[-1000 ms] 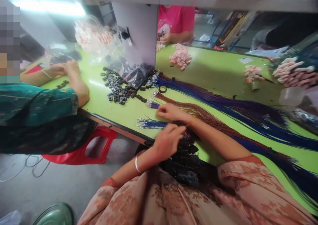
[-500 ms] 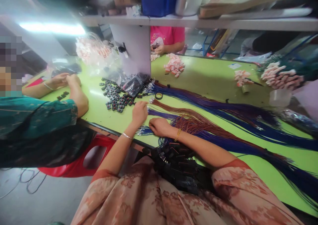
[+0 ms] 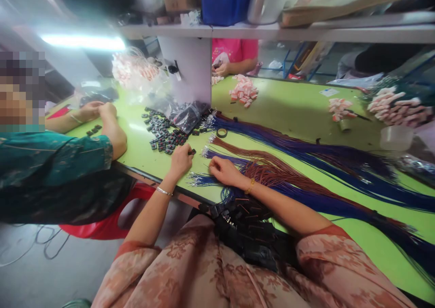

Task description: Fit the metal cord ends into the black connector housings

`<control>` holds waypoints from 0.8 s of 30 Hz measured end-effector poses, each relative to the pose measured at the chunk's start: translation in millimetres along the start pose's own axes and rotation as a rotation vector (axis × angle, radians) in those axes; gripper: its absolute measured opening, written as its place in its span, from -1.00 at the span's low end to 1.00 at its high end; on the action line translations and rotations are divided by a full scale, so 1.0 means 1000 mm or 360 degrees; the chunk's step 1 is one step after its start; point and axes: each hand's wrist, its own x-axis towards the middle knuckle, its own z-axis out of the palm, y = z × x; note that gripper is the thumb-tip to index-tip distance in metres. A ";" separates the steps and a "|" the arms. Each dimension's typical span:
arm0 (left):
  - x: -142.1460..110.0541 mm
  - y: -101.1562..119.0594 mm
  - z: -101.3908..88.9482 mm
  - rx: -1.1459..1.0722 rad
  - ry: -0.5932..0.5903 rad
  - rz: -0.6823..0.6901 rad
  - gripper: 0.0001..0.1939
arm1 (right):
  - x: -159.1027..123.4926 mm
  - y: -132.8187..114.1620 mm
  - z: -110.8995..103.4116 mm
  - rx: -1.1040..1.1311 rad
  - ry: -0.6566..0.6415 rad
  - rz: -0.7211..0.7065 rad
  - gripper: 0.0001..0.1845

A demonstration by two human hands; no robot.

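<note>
My left hand (image 3: 181, 162) pinches a small black plastic connector housing (image 3: 192, 152) at its fingertips, near the table's front edge. To its right, my right hand (image 3: 225, 172) is closed over the wires, with the thin end of a wire (image 3: 205, 165) poking out past the fingers. Beside and under that hand lie a brown wire bundle (image 3: 251, 151), a purple one, and blue wires (image 3: 204, 180) with bare metal terminals. Beyond my left hand spreads a pile of black housings (image 3: 166, 138). More black housings with wires in them (image 3: 251, 226) hang in a mass at my lap.
A roll of black tape (image 3: 222, 132) lies by a long blue wire bundle (image 3: 288, 145). Behind is a plastic bag of black parts (image 3: 188, 117). A co-worker's teal sleeve (image 3: 84, 154) is at left above a red stool (image 3: 112, 222). Pale pink connectors (image 3: 244, 90) lie farther back.
My left hand has drawn left, away from the terminal ends, and a black housing now shows in its fingers. My right hand stays by the wires. The view has shifted slightly.
</note>
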 end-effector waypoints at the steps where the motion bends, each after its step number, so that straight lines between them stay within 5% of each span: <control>1: -0.002 0.000 -0.002 -0.0121 0.0018 -0.0040 -0.83 | 0.002 0.000 0.000 0.0132 0.0030 0.0000 -0.92; 5: -0.015 0.002 -0.011 -0.0864 -0.0017 -0.0315 -0.76 | 0.007 -0.002 -0.001 0.0508 0.0099 0.0029 -0.90; 10: -0.036 0.018 -0.019 -0.1742 -0.0332 -0.0713 -0.60 | 0.009 -0.007 -0.004 0.0661 0.0148 0.0060 -0.83; 14: -0.049 0.029 -0.016 -0.1892 -0.0326 -0.0786 -0.68 | 0.004 -0.008 -0.004 0.0699 0.0158 0.0048 -0.83; 19: -0.056 0.034 -0.009 -0.2201 -0.0343 -0.0841 -0.51 | -0.002 -0.010 -0.002 0.0663 0.0183 0.0025 -0.89; 24: -0.058 0.035 0.000 -0.2420 -0.0311 -0.0932 -0.65 | -0.007 -0.014 -0.003 0.0470 0.0296 -0.0088 -0.93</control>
